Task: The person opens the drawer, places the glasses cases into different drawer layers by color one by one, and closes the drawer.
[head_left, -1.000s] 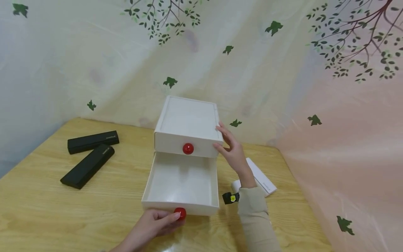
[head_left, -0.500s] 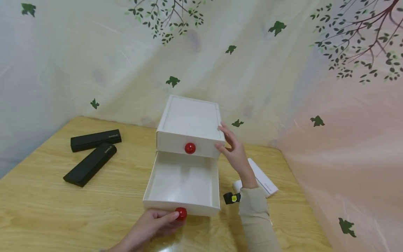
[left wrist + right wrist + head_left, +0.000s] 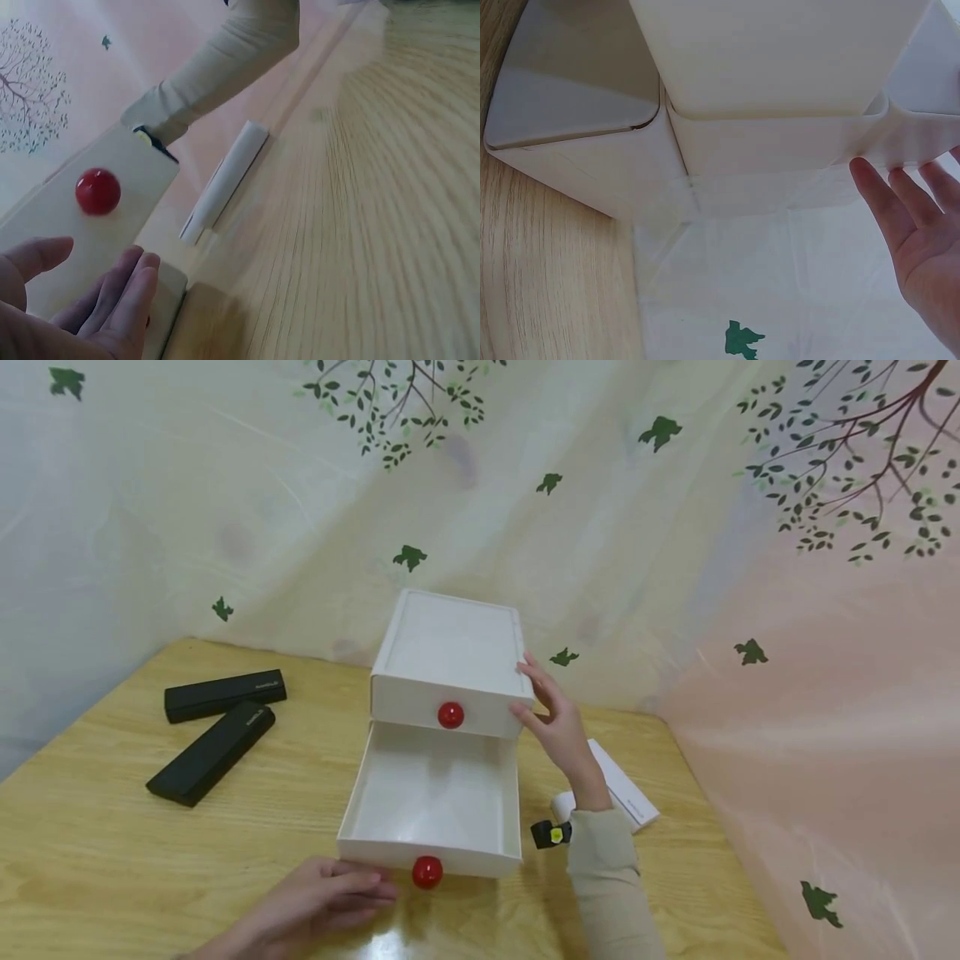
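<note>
2 hands are at a white drawer unit point(image 3: 457, 639) on the wooden worktop point(image 3: 307, 768) in the head view. Its open drawer point(image 3: 431, 789) juts toward the person, below a closed upper drawer point(image 3: 408, 700). The left hand point(image 3: 318, 893) is just beside the left part of the open drawer's front, near its red knob point(image 3: 427, 872), with the fingers loosely extended and released. The right hand point(image 3: 564, 731) lies at the unit's upper right edge, thumb at the front corner. To the left lie a rear black case point(image 3: 222, 696) and a front black case point(image 3: 210, 758), set at an angle to each other; to the right, a white case point(image 3: 628, 789) is partly hidden by the arm in its beige sleeve point(image 3: 613, 889).

In the left wrist view, the left thumb stands apart from the other fingers. A lower white front point(image 3: 172, 289) sits next to the worktop. Whether this hand touches the unit, I cannot tell.

In the right wrist view, the right fingertips touch the unit's side, fairly straight and unclenched. The open drawer projects between 2 neighbouring sections.
</note>
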A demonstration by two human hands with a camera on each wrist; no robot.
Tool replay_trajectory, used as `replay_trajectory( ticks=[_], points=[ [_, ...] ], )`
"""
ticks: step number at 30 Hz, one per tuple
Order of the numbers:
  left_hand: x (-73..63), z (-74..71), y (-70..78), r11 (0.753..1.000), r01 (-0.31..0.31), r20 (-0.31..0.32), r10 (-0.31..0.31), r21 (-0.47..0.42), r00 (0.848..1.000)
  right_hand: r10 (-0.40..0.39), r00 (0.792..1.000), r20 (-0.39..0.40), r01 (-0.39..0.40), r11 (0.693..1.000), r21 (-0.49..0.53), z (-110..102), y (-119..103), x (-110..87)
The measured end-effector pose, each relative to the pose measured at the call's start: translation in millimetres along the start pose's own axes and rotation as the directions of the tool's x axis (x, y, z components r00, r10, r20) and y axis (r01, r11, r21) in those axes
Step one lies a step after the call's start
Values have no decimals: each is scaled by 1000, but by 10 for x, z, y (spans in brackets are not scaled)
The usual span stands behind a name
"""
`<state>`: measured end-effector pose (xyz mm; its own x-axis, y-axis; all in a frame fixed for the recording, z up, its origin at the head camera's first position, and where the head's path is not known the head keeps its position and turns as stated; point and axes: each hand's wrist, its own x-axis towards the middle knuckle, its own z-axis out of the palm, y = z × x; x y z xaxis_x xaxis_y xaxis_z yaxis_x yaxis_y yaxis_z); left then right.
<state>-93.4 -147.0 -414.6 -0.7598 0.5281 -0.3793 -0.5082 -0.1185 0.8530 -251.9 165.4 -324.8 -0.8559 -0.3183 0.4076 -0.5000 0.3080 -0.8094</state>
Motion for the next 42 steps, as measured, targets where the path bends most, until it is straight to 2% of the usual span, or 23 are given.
replay_trajectory(
  ticks=[3, 6, 9, 12, 16, 18, 23, 26, 30, 31, 32, 33, 35, 36, 38, 40, 42],
  points=[
    [-51, -111, 37, 999, 2, 28, -3, 34, 1000, 3, 1000, -3, -3, 1000, -8, -5, -7, -4],
    [-113, -232, 82, 991, -8, 50, 2, 134, 999, -4, 1000, -3, 4, 1000, -8, -7, -11, -6],
    [-168, -336, 111, 966, -7, 45, -5, 259, 999, -12, 1000, 3, 12, 1000, -6, 0, -8, -8],
    [-199, -401, 111, 942, -14, 47, -2, 335, 999, -13, 1000, 9, 13, 1000, -6, 8, -6, -10],
    [-197, -435, 92, 895, -63, 43, 50, 442, 998, -3, 1000, 10, 3, 1000, -6, 14, -14, -13],
    [-184, -447, 90, 843, -97, 36, 92, 529, 995, 3, 1000, 8, -3, 1000, -4, 16, -23, -12],
    [-153, -501, 142, 684, -169, 38, 201, 710, 979, 6, 1000, 13, -6, 1000, -3, 18, -45, 7],
    [-136, -546, 203, 614, -181, 38, 239, 768, 970, 11, 1000, 13, -12, 1000, 4, 6, -56, 14],
    [-122, -590, 303, 514, -153, 7, 274, 844, 962, 25, 1000, 6, -25, 1000, 18, -11, -62, 6],
    [-121, -599, 332, 489, -126, -21, 285, 863, 958, 28, 1000, 7, -28, 999, 19, -12, -61, 4],
    [-121, -613, 362, 451, -103, -43, 302, 886, 953, 28, 1000, 8, -28, 999, 20, -11, -58, 4],
    [-123, -627, 397, 423, -69, -74, 314, 903, 947, 28, 1000, 9, -28, 999, 22, -10, -55, 4],
    [-129, -669, 470, 355, -4, -130, 353, 935, 927, 28, 1000, 11, -28, 999, 25, -4, -50, 4],
    [-132, -694, 504, 331, 29, -159, 372, 943, 914, 26, 1000, 11, -27, 999, 26, 0, -49, 4],
    [-135, -750, 578, 258, 92, -198, 423, 962, 884, 23, 1000, 6, -24, 999, 26, -5, -47, 0],
    [-139, -813, 635, 207, 139, -223, 474, 968, 852, 22, 1000, 5, -22, 999, 28, -9, -48, -2],
    [-139, -874, 675, 177, 174, -242, 519, 969, 820, 20, 1000, 6, -20, 999, 28, -12, -47, 1]
  ],
)
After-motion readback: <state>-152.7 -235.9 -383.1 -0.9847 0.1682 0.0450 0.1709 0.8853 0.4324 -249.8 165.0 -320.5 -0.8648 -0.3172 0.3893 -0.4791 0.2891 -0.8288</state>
